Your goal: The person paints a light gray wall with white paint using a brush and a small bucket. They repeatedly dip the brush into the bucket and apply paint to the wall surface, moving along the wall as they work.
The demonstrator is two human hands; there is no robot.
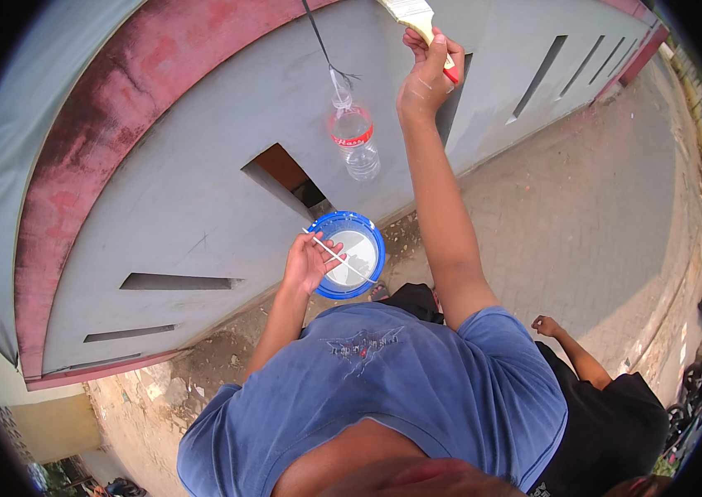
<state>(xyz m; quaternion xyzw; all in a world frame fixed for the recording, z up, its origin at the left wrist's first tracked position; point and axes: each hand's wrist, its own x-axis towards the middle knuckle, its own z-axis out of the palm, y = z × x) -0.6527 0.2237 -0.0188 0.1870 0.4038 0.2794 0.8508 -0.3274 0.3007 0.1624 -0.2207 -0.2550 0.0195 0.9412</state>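
Note:
My right hand (427, 81) is raised at the top of the view, gripping the pale handle of a paintbrush (422, 28). White paint coats its bristles, which lie against or close to the grey wall (202, 180); contact is hard to tell. Low in front of my chest, my left hand (306, 259) has the thin white bail handle (345, 261) of a blue plastic bucket (379, 248) across its fingers. White paint (354, 251) lies inside the bucket. A few white smears mark my right wrist.
A clear plastic bottle (354, 140) with a red label hangs on a dark cord (320, 37) between my hands. Slot openings (289, 177) cut through the wall below its faded red coping (90, 124). A person in black (606, 416) stands at my right on the paved ground (562, 205).

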